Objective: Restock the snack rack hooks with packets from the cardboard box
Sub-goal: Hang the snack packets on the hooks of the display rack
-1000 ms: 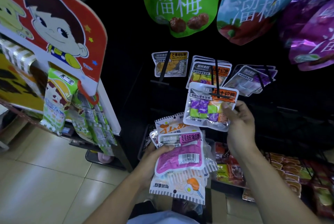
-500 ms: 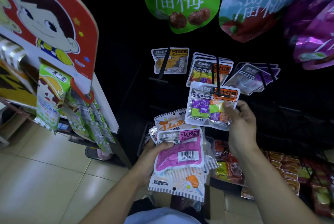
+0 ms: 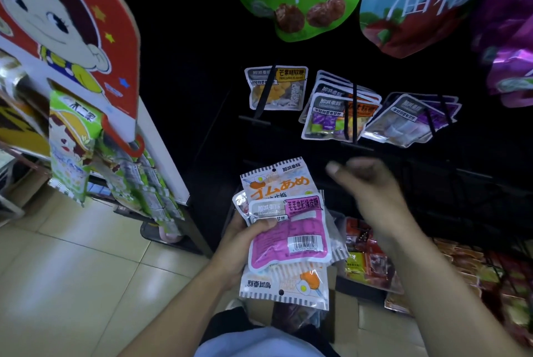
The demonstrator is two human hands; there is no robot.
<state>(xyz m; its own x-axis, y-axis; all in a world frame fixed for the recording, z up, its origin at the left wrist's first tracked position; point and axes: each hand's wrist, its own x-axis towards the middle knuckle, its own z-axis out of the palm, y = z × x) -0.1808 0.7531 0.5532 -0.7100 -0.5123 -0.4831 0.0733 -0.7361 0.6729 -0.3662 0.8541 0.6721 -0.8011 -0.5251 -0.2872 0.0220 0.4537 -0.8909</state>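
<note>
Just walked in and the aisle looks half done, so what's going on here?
A person is restocking hanging snack packets. The left hand grips a stack of packets, a pink one on top. The right hand holds nothing, blurred, fingers loosely curled, just below the rack hooks. Multicolour candy packets hang on the middle hook, between a mango packet and purple packets.

The black rack (image 3: 403, 160) carries 3 hooks of small packets (image 3: 331, 117); a box, possibly cardboard (image 3: 350, 319), sits on the tiled floor (image 3: 72, 270).
</note>
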